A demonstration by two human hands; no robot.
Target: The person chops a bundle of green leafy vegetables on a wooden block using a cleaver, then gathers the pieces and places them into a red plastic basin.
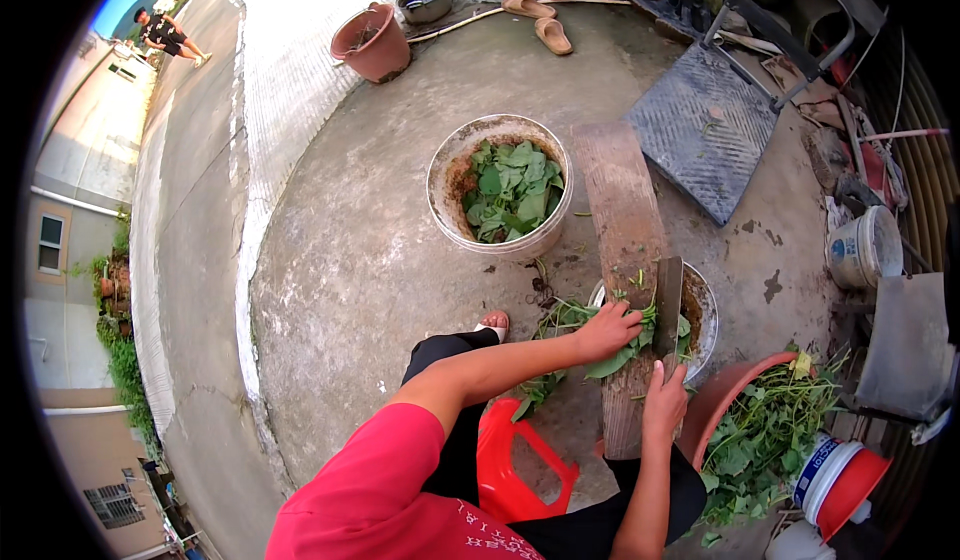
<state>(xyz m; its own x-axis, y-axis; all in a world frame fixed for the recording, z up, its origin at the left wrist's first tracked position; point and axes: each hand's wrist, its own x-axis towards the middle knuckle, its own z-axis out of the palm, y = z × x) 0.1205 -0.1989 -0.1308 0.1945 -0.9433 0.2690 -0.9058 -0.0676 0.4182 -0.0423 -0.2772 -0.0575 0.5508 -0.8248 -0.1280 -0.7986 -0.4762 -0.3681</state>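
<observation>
My left hand (608, 330) is closed around leafy green stems (612, 362), pressing them onto a long wooden board (618, 185). In my right hand (664, 400) is the handle of a wide-bladed cleaver (670, 300). Its blade crosses the board just right of my left fingers, beside the greens. Under the board's right side stands a second bucket (713, 322), partly hidden by board and blade. Beyond my left hand, a white bucket (440, 198) holds cut green leaves (513, 188). Long leafy vines (765, 435) heap over a reddish basin (712, 400) to my right.
A red plastic stool (500, 460) is beneath me. A metal-framed chair (705, 120) lies at the far right. Slippers (552, 35), a terracotta-coloured pot (375, 48), a white bucket (868, 245) and a red-and-white bucket (840, 480) stand around. Another person (170, 35) is far off on the left.
</observation>
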